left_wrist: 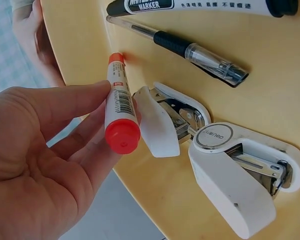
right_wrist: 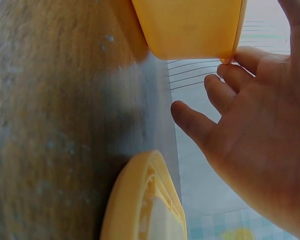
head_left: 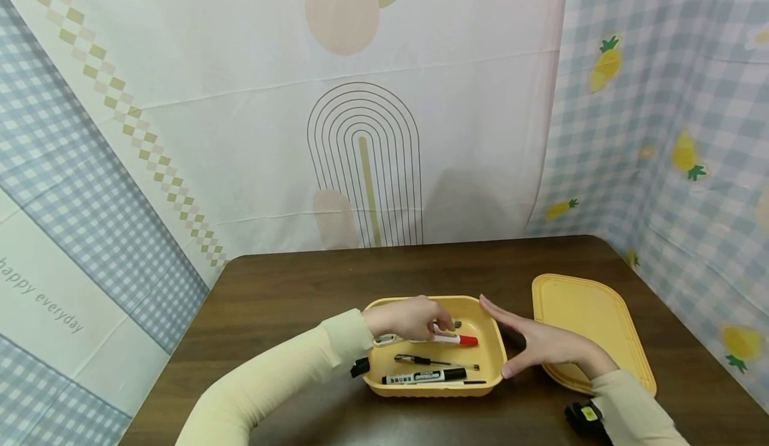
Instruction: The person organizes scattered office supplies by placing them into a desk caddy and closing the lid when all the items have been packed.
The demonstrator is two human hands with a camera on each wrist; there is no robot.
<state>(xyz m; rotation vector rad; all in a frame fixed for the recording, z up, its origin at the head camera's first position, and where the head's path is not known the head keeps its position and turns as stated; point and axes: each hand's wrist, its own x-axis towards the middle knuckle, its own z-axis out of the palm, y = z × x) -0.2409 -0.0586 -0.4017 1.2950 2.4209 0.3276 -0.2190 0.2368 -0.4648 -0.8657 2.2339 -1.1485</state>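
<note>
My left hand [head_left: 408, 319] is inside the yellow plastic box [head_left: 494, 349]. It pinches a white marker with red ends [left_wrist: 121, 102] between thumb and fingers, above the box floor. Beside that marker in the left wrist view lie two small white staplers [left_wrist: 160, 125]. A clear gel pen with a black grip [head_left: 420, 360] and a black-capped whiteboard marker [head_left: 423, 376] lie toward the box's front. My right hand [head_left: 549, 342] spans the box's right end, fingers at the back corner and thumb at the front corner. In the right wrist view its fingers are extended, touching the rim.
A yellow lid [head_left: 591, 326] lies on the dark wooden table [head_left: 288, 292], right of the box and partly behind my right forearm. Patterned cloth [head_left: 468, 99] hangs behind the table and at both sides. A thin black stick [head_left: 474, 382] lies along the box's front wall.
</note>
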